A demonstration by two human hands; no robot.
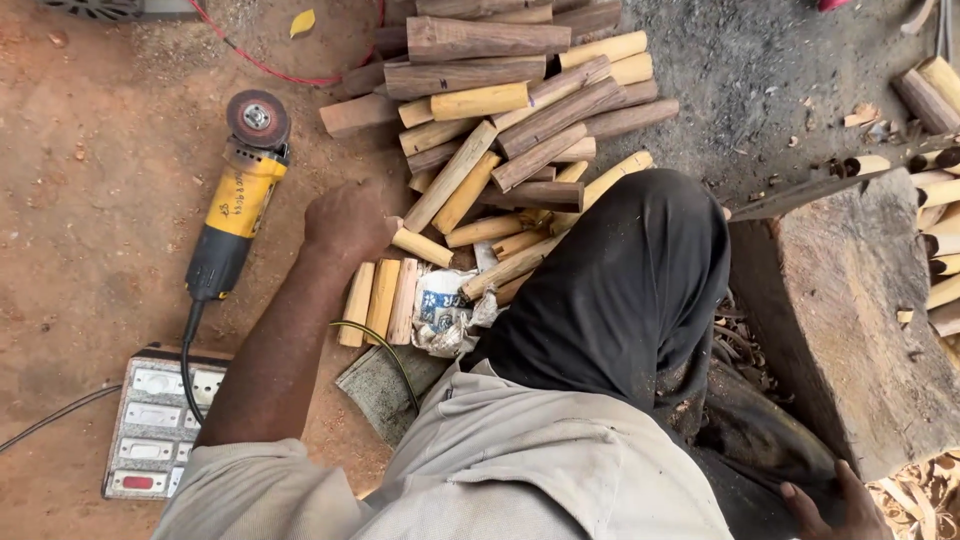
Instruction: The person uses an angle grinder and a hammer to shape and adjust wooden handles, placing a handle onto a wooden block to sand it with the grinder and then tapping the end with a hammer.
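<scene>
Left hand (345, 222) closed around pale wooden stick (422, 247) at woodpile (520, 120) edge, beside grinder (238, 195).

A heap of short cut wooden sticks (510, 130) lies on the dirt floor (90, 230) ahead of the person's bent knee, with the left hand (347, 222) at its near-left edge. Left of the heap lies a yellow-bodied angle grinder (238, 200); nearer the person sits a flat multi-socket power board (152, 424). A big rough wooden block (850, 300) stands right of the knee, the right hand (835, 505) beside its near end.
</scene>
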